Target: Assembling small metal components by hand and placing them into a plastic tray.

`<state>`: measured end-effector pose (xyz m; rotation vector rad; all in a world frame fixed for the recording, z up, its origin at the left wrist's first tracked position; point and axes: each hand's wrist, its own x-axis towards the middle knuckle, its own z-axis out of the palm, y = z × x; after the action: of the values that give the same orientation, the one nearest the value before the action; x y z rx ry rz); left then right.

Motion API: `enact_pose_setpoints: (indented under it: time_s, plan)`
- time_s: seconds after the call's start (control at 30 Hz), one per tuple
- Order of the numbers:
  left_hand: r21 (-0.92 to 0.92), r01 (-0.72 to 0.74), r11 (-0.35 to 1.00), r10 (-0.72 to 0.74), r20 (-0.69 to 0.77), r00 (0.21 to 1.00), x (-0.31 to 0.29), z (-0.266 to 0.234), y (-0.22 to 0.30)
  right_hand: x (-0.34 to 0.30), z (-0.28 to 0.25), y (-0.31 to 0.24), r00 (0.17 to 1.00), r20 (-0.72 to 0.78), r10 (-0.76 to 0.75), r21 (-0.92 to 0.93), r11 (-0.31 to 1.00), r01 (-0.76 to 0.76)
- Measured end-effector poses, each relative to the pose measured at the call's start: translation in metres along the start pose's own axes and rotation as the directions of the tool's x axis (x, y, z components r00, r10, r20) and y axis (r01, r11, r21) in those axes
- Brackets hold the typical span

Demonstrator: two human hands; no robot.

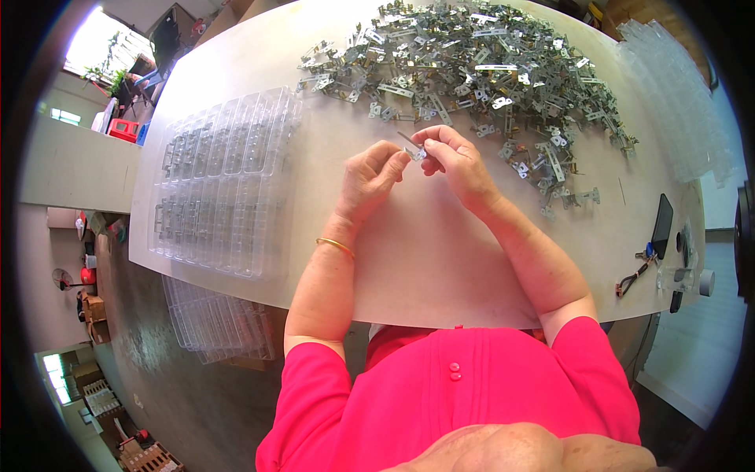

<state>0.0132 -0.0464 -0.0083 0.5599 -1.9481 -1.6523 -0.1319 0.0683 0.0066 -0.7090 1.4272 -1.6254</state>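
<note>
Near the middle of the table, both my hands meet over a small silvery metal bracket. Its near end is pinched between the thumb and fingers of my left hand. The thumb and fingertips of my right hand close on its other side. A thin strip juts up and left from the part, and the fingers cover some of its shape. Just beyond my hands spreads a large heap of loose metal brackets. To the left, a clear plastic tray holds rows of similar metal parts in its compartments.
Stacked clear trays stand at the table's right edge, and more clear trays sit below its left edge. A dark phone, keys with a cord and small items lie at the right. The pale table ends at my body.
</note>
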Motion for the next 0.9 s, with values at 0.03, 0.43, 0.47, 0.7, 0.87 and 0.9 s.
enact_pose_setpoints:
  time_s: [0.03, 0.43, 0.47, 0.7, 0.87, 0.9]
  plan:
    - [0.016, -0.045, 0.999, 0.044, 0.024, 0.999, 0.0, 0.0, -0.002, 0.001, -0.001, 0.0, 0.999, 0.027, 0.028, 0.025, 0.999, -0.029]
    - [0.172, -0.101, 0.98, 0.104, -0.01, 0.994, -0.003, 0.006, 0.002, 0.006, 0.002, 0.012, 0.969, -0.021, -0.245, 0.001, 0.969, 0.245]
    - [0.172, -0.101, 0.98, 0.104, -0.01, 0.995, -0.003, 0.005, 0.0, 0.005, 0.002, 0.011, 0.969, -0.021, -0.245, 0.001, 0.969, 0.245]
    - [0.086, -0.051, 0.995, 0.052, -0.012, 0.999, -0.003, 0.004, 0.006, 0.004, -0.001, 0.009, 0.986, -0.002, -0.168, -0.08, 0.983, 0.167]
    - [-0.192, 0.048, 0.98, -0.043, 0.033, 0.999, 0.001, -0.007, 0.01, 0.007, -0.007, 0.002, 0.971, -0.064, -0.232, -0.087, 0.97, 0.226]
    - [-0.257, 0.124, 0.959, -0.098, 0.11, 0.989, 0.001, -0.009, 0.01, 0.007, -0.007, 0.002, 0.971, -0.062, -0.232, -0.086, 0.97, 0.227]
